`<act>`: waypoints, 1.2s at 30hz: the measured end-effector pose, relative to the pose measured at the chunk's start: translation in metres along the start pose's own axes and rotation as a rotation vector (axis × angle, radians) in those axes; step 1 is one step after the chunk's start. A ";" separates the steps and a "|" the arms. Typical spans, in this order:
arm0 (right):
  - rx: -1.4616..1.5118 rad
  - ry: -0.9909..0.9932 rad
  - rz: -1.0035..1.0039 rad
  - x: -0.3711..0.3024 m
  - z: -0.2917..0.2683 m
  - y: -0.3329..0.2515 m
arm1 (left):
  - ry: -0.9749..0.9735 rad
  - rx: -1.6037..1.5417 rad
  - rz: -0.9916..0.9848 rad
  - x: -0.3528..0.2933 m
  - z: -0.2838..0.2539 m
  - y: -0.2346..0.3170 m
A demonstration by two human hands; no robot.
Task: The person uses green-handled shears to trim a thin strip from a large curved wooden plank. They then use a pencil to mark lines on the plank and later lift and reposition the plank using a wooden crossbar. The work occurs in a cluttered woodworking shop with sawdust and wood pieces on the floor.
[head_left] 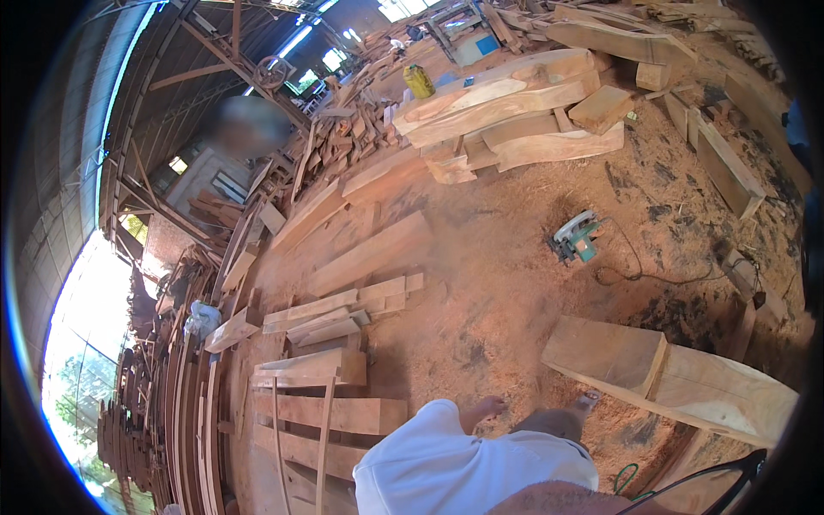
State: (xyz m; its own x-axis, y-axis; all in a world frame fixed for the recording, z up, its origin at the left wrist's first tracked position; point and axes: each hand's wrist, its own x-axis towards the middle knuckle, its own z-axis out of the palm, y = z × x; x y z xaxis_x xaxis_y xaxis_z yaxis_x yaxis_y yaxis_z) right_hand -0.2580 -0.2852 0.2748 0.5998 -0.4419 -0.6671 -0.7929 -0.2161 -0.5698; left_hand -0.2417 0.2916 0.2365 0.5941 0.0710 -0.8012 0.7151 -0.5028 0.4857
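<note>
Above this sawdust-strewn floor [481, 300], both hands are out of view, so I cannot tell their grip; near the feet [487, 408] lies a thick timber [708, 384], and beyond it a circular saw [578, 239] whose loose cord [639, 276] could snag a step, its blade hard to make out.

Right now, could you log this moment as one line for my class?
view: head | circular saw: on sawdust-covered ground, corded | large timber: right of white clothing | yellow container: near stacked timber
</note>
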 end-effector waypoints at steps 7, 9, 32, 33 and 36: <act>-0.024 -0.072 0.016 0.041 -0.017 -0.032 | 0.160 0.044 0.398 0.041 0.021 0.141; -0.020 -0.087 0.020 0.052 -0.028 -0.031 | 0.232 0.033 0.501 0.043 0.022 0.173; 0.405 0.316 0.260 0.044 -0.154 0.300 | -0.280 0.358 0.258 0.037 0.187 0.131; 0.454 0.263 0.301 0.028 -0.131 0.292 | -0.273 0.383 0.263 0.049 0.174 0.140; 0.557 0.331 0.477 -0.045 -0.101 0.283 | -0.235 0.218 0.235 0.084 0.168 0.198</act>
State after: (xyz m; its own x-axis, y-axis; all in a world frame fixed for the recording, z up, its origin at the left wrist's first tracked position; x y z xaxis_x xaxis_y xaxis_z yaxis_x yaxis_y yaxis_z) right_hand -0.5203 -0.4150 0.1918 0.0776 -0.6313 -0.7717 -0.7329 0.4886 -0.4734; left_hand -0.1114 0.0533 0.2067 0.6138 -0.2536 -0.7477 0.4598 -0.6551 0.5996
